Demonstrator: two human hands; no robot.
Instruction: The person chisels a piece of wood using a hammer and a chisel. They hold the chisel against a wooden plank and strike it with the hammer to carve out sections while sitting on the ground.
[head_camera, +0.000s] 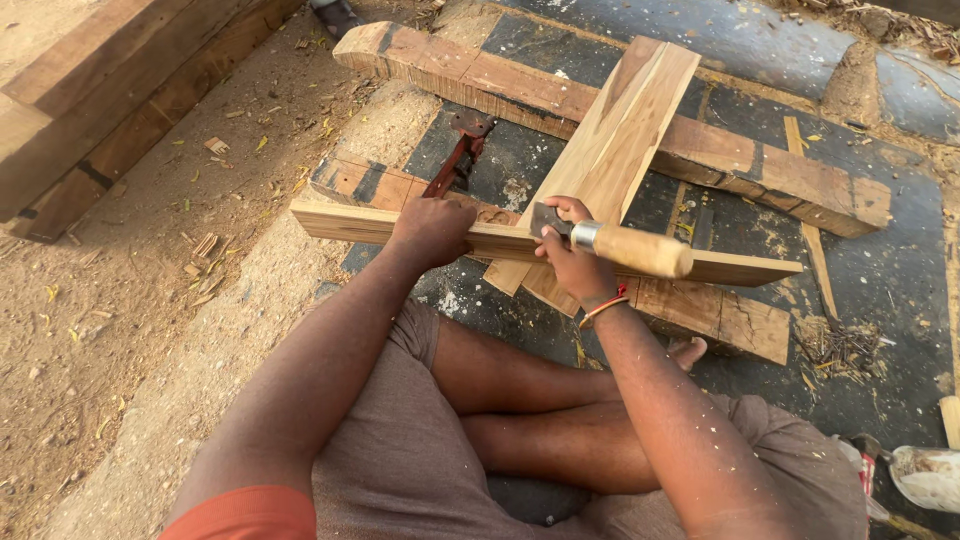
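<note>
1. Long wooden strip (740, 268) lay crosswise over a wider plank (610, 150), both resting on dark timber beams (560, 95) on the ground, just in front of the person's crossed legs.
2. Strip looked stiff & fairly light; prob. easy to shift, so best pinned flat from above near the joint, w/ grip on its upper face.
3. Left hand (432, 230) was pressed palm-down on the strip near its left end, fingers curled over the far edge, clamping it.
4. Right hand (575, 255) was clenched round a chisel (600, 240) close to the metal ferrule; pale wooden handle stuck out to the right, blade end at the strip where it crossed the plank.
5. A reddish metal clamp (458, 155) lay on the beams beyond the left hand; sawdust & shavings (845, 345) around.
</note>
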